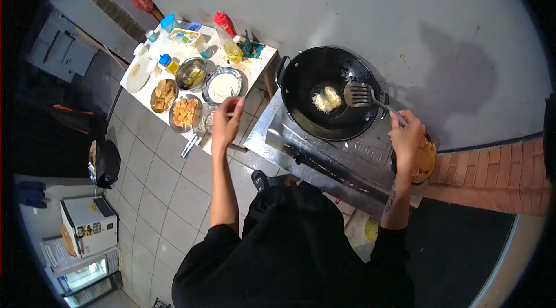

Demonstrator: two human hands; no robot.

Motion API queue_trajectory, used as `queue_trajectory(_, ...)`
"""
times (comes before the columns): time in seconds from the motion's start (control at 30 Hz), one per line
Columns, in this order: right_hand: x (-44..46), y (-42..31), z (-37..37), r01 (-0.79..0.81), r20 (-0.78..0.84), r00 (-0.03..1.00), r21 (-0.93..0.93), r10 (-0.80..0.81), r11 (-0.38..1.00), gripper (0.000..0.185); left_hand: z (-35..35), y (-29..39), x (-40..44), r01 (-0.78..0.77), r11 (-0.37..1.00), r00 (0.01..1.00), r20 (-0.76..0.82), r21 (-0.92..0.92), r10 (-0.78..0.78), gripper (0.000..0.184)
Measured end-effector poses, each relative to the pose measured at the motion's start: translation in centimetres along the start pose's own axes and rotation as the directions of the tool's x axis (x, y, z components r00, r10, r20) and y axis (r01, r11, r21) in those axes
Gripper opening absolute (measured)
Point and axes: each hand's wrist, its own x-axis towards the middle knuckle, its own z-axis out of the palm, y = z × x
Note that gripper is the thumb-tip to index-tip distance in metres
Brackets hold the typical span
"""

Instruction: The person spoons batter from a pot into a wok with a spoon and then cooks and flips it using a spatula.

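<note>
My right hand [407, 135] is closed around the handle of a slotted spatula [358, 95]. The spatula's head is inside a black wok [307, 121], just right of pale yellow battered pieces [327, 99] frying in oil at the bottom. Over the near edge of the side table, my left hand [227, 121] has its fingers pinched together. A small pale, thin piece shows at those fingers, too small to name. Close beyond that hand lies a patterned bowl of white batter [223, 87], with a thin utensil in it. A clear glass-like container [204, 118] stands beside the hand.
The wok sits on a metal stove [324, 160]. On the white table [137, 92] are a plate of orange-brown cubes [185, 112], a plate of browned pieces [164, 95], a steel bowl [191, 73] and several bottles. More fried food [425, 159] lies right of the stove, by a brick ledge [486, 175].
</note>
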Motion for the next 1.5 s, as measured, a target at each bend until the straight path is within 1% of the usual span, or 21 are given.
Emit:
queue_trajectory(0.03, 0.6, -0.5, 0.2, 0.012, 0.002, 1.000, 0.011, -0.012, 1.000, 0.019, 1.5, 1.2, 0.5, -0.065, 0.997, 0.998, -0.024, -0.034, 0.064, 0.034)
queue_trajectory(0.07, 1.2, -0.8, 0.4, -0.082, 0.002, 0.997, 0.107, 0.082, 0.991, 0.021, 2.7, 2.3, 1.2, -0.131, 0.989, 0.991, -0.050, -0.066, 0.128, 0.032)
queue_trajectory(0.1, 1.7, -0.9, 0.6, -0.177, 0.015, 0.984, 0.199, 0.177, 0.964, 0.024, 3.8, 3.0, 2.0, -0.129, 0.990, 0.990, -0.063, -0.060, 0.126, 0.032)
queue_trajectory(0.13, 2.1, -0.5, 1.3, -0.116, -0.040, 0.990, 0.286, 0.132, 0.951, 0.020, 5.1, 3.4, 2.8, -0.151, 0.988, 0.984, -0.095, -0.032, 0.147, 0.032)
queue_trajectory(0.17, 2.5, -0.4, 1.8, -0.111, -0.030, 0.992, 0.289, 0.125, 0.951, 0.020, 6.2, 3.4, 3.6, -0.166, 0.986, 0.978, -0.125, -0.004, 0.164, 0.032)
queue_trajectory(0.23, 3.2, -0.5, 2.9, -0.024, -0.082, 0.995, 0.390, 0.060, 0.921, 0.017, 8.2, 2.5, 5.6, -0.196, 0.980, 0.974, -0.112, 0.039, 0.199, 0.038)
queue_trajectory(0.3, 3.8, -0.3, 4.2, 0.018, -0.054, 0.999, 0.399, 0.003, 0.917, 0.015, 9.4, 2.5, 6.7, -0.156, 0.987, 0.980, -0.123, 0.038, 0.159, 0.037)
queue_trajectory(0.37, 4.3, -0.5, 5.4, 0.182, -0.045, 0.983, 0.358, -0.178, 0.916, 0.013, 10.0, 2.8, 7.4, -0.160, 0.972, 0.976, -0.118, 0.171, 0.182, 0.035)
queue_trajectory(0.43, 4.9, -0.9, 6.1, 0.178, -0.023, 0.983, 0.369, -0.182, 0.912, 0.013, 10.0, 3.1, 8.0, -0.171, 0.971, 0.976, -0.109, 0.166, 0.191, 0.034)
queue_trajectory(0.53, 5.9, -1.1, 6.8, 0.230, -0.028, 0.972, 0.287, -0.231, 0.930, 0.016, 10.0, 3.5, 9.1, -0.179, 0.959, 0.981, -0.038, 0.221, 0.192, 0.032)
queue_trajectory(0.6, 6.2, -1.4, 7.1, 0.219, -0.021, 0.975, 0.246, -0.221, 0.944, 0.019, 9.8, 3.3, 9.8, -0.158, 0.951, 0.981, -0.070, 0.264, 0.182, 0.030)
queue_trajectory(0.73, 6.1, -1.8, 8.1, 0.133, 0.062, 0.987, 0.193, -0.147, 0.972, 0.020, 9.4, 3.1, 11.3, -0.181, 0.971, 0.983, 0.007, 0.153, 0.182, 0.032)
queue_trajectory(0.8, 6.4, -2.9, 7.6, 0.071, 0.120, 0.988, 0.238, -0.102, 0.969, 0.020, 9.0, 3.3, 11.8, -0.170, 0.975, 0.985, 0.049, 0.141, 0.165, 0.032)
queue_trajectory(0.97, 6.0, -2.2, 8.4, -0.012, 0.104, 0.995, 0.164, -0.005, 0.986, 0.021, 8.4, 3.6, 12.8, -0.165, 0.983, 0.969, 0.199, 0.075, 0.147, 0.031)
queue_trajectory(1.03, 5.6, -2.1, 8.8, -0.031, 0.118, 0.993, 0.233, 0.003, 0.972, 0.018, 8.5, 3.2, 13.3, -0.177, 0.980, 0.961, 0.232, 0.089, 0.152, 0.032)
queue_trajectory(1.07, 5.3, -1.6, 9.1, -0.092, 0.116, 0.991, 0.258, 0.064, 0.962, 0.017, 8.5, 2.9, 13.5, -0.177, 0.980, 0.958, 0.245, 0.089, 0.150, 0.032)
queue_trajectory(1.1, 5.0, -1.1, 9.2, -0.098, 0.115, 0.991, 0.252, 0.070, 0.963, 0.017, 8.4, 2.7, 13.7, -0.178, 0.980, 0.955, 0.257, 0.093, 0.149, 0.032)
queue_trajectory(1.17, 4.6, -0.4, 9.4, -0.223, 0.133, 0.971, 0.190, 0.200, 0.956, 0.017, 8.0, 2.8, 13.9, -0.194, 0.976, 0.949, 0.269, 0.094, 0.163, 0.033)
queue_trajectory(1.33, 3.3, 0.2, 9.7, -0.218, -0.009, 0.974, 0.253, 0.227, 0.943, 0.018, 7.8, 3.1, 14.3, -0.209, 0.971, 0.934, 0.318, 0.119, 0.162, 0.033)
queue_trajectory(1.4, 3.4, -0.1, 8.8, -0.396, 0.052, 0.913, 0.364, 0.406, 0.843, 0.017, 7.6, 3.6, 14.3, -0.200, 0.970, 0.931, 0.335, 0.138, 0.145, 0.033)
queue_trajectory(1.5, 3.3, 0.2, 8.7, -0.329, -0.004, 0.933, 0.389, 0.359, 0.861, 0.019, 7.4, 4.5, 14.0, -0.205, 0.972, 0.934, 0.320, 0.113, 0.160, 0.032)
